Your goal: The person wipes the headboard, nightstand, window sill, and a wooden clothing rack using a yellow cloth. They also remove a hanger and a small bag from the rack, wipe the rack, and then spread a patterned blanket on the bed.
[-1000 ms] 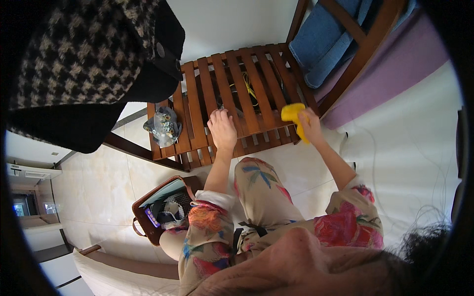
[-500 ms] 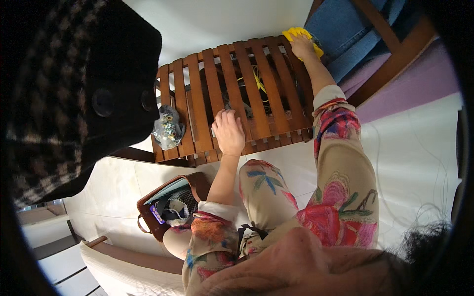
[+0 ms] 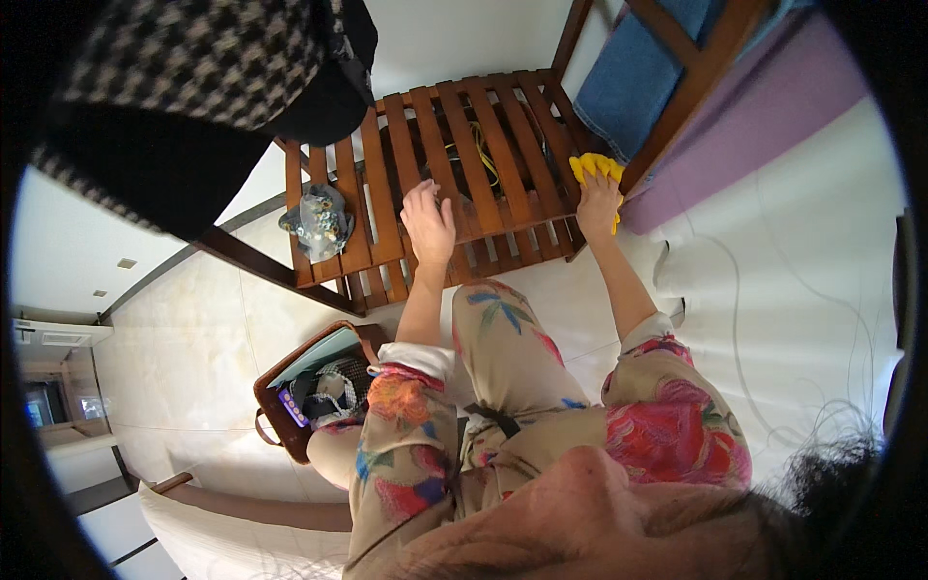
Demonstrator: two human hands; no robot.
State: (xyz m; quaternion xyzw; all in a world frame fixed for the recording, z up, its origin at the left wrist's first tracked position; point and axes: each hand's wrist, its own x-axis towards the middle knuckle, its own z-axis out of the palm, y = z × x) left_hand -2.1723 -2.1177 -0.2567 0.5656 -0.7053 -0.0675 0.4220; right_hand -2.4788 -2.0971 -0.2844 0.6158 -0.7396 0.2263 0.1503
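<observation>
A brown wooden slatted rack (image 3: 387,227) stands in front of me. At its right end, by the front corner post, my right hand (image 3: 599,201) presses a yellow cloth (image 3: 586,166) against the wood, the cloth bunched under and around the fingers. Over the middle slats near the front edge, my left hand (image 3: 428,224) rests palm down with fingers stretched out and nothing in them. On the rack's left end lies a small crumpled clear plastic bag with patterned contents (image 3: 321,222). Dark items and a yellow cord (image 3: 483,153) show through the slats.
A black-and-white checked garment (image 3: 193,72) hangs at the upper left. Blue jeans (image 3: 633,82) and a purple cloth (image 3: 744,135) hang on the right-hand frame. A brown bag (image 3: 280,416) with things inside stands on the floor by my left knee.
My right hand has drawn the yellow cloth from the rack's far right corner toward me, to the front right corner. The left hand stays on the middle slats. The view has shifted.
</observation>
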